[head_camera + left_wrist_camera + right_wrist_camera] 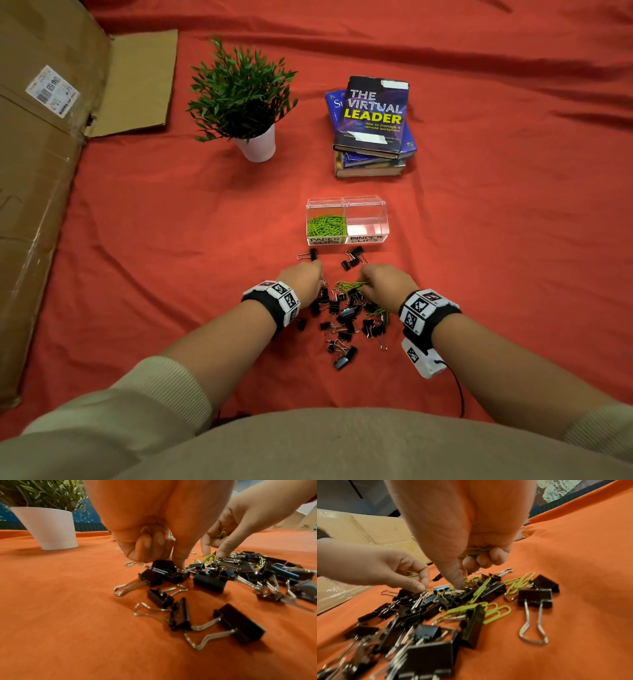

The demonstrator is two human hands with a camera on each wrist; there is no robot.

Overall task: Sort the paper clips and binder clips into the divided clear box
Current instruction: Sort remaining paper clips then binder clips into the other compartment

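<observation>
The clear divided box (366,205) stands beyond the pile; its left half holds green paper clips (325,224), and its right half, labelled binder clips, looks empty. A pile of black binder clips (346,318) mixed with green paper clips (488,609) lies on the red cloth. My left hand (320,274) is at the pile's far left edge, fingers curled round a green paper clip (145,530), its thumb and a finger touching the pile. My right hand (364,284) grips a bunch of green paper clips (476,551) in its curled fingers while thumb and forefinger reach into the pile.
A potted plant (255,145) and a stack of books (373,137) stand behind the box. Flattened cardboard (41,171) lies along the left. A few stray binder clips (352,257) lie between the pile and the box.
</observation>
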